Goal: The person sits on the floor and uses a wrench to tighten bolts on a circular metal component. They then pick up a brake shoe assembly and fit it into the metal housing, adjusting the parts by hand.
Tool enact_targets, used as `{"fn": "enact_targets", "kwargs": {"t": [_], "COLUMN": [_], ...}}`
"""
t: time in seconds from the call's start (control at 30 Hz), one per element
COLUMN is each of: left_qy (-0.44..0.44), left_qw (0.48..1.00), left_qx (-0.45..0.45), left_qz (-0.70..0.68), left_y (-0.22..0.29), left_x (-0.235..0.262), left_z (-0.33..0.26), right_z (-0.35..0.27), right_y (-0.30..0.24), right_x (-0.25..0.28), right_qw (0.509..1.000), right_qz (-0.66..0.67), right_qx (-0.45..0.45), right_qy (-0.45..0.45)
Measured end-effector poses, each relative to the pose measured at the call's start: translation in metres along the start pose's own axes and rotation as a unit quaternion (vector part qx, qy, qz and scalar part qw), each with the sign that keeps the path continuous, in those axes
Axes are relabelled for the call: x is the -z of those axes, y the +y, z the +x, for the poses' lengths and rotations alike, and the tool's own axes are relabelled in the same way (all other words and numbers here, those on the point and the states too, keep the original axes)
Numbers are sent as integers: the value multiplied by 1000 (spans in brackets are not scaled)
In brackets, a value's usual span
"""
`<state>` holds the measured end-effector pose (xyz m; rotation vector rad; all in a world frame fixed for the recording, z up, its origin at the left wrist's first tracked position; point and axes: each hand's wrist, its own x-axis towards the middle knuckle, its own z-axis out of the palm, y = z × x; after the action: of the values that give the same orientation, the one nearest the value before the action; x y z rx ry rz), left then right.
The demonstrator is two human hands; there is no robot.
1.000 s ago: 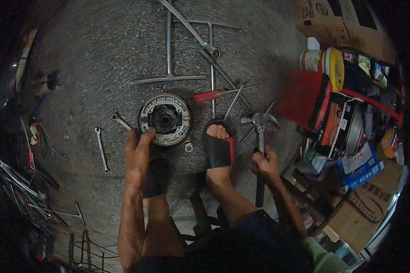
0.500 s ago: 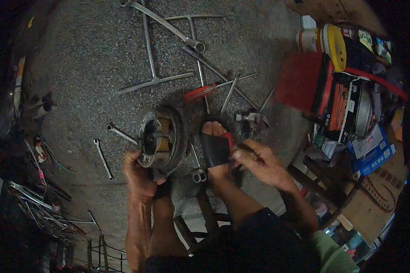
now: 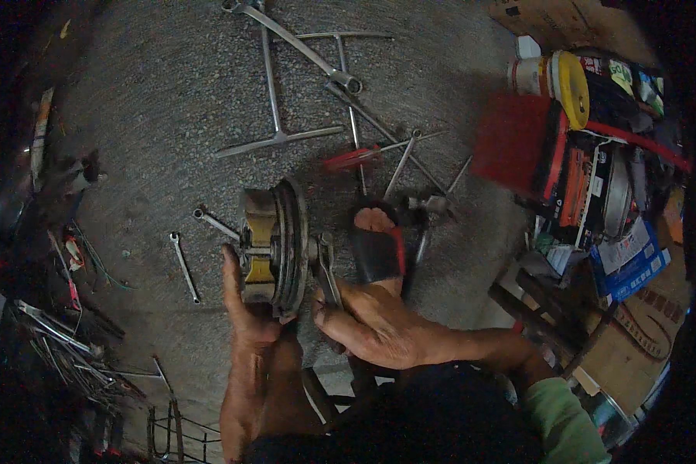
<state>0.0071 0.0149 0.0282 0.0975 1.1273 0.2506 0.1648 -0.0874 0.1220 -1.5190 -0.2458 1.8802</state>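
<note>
My left hand grips a round drum-brake plate from below, its thumb up along the left side. Brake shoes with yellowish metal parts sit on the plate's left face. In my right hand is a metal wrench, held between thumb and fingers. The wrench's head is close against the plate's right side; whether it fits onto a nut there I cannot tell. Two small wrenches lie on the floor left of the plate, one a combination wrench.
T-handle wrenches, a large ring spanner, a red-handled screwdriver and a hammer lie on the rough floor ahead. A red box and a yellow-lidded bucket stand right. My sandalled foot is beside the work.
My right hand has come left from beside the foot to the brake plate and now holds the wrench. The left hand has turned the plate more edge-on.
</note>
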Motion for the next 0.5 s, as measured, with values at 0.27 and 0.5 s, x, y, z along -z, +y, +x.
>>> {"fn": "enact_targets", "kwargs": {"t": [0.27, 0.5], "left_qy": [49, 34], "left_qw": [997, 992], "left_qx": [-65, -110], "left_qz": [16, 51], "left_y": [7, 22], "left_x": [-8, -16], "left_z": [5, -13], "right_z": [21, 20], "right_y": [-5, -9], "right_x": [2, -17], "right_qw": [995, 959], "right_qz": [60, -175], "right_qx": [2, 127], "right_qy": [75, 185]}}
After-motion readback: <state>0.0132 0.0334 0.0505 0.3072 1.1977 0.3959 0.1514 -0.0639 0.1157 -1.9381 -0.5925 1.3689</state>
